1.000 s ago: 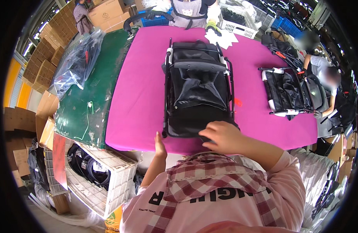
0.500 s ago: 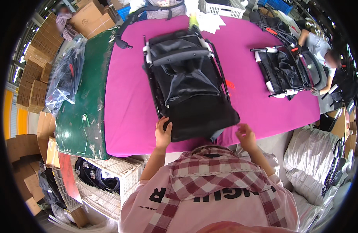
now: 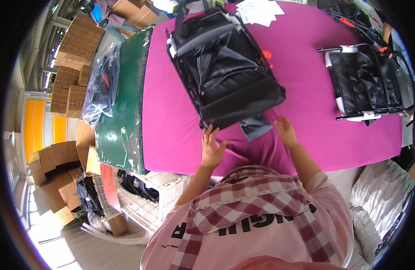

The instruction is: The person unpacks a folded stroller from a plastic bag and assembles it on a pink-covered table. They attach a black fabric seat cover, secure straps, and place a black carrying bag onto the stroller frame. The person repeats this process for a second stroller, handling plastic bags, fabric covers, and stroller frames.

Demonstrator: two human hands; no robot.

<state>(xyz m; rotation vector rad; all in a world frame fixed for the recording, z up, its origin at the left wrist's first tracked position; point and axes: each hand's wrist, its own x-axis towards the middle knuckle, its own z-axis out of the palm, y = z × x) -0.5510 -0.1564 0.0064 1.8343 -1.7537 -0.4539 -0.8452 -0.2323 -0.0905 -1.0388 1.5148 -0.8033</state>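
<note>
A folded stroller point(image 3: 225, 58) with a black fabric seat and dark tubular frame lies at a slant on the magenta-covered table point(image 3: 306, 90). My left hand point(image 3: 213, 147) is open, fingers spread and thumb apart, with its fingertips at the stroller's near left corner. I cannot tell whether they touch it. My right hand point(image 3: 286, 132) is off the near right corner, its fingers loosely bent and apart, with nothing seen in it. A grey-blue fabric flap point(image 3: 256, 128) hangs out from under the stroller's near edge, between my hands.
Another black stroller point(image 3: 365, 83) lies at the right, with a co-worker's hand point(image 3: 389, 51) beside it. White papers point(image 3: 259, 11) lie at the back. On the left are a green table point(image 3: 126, 108) with a plastic-wrapped bundle point(image 3: 101, 83), and a white crate point(image 3: 171, 193) below.
The stroller has slid away from the table's near edge and turned slightly, baring more of the grey-blue flap. My left hand has come off its side to the near corner. The view has shifted.
</note>
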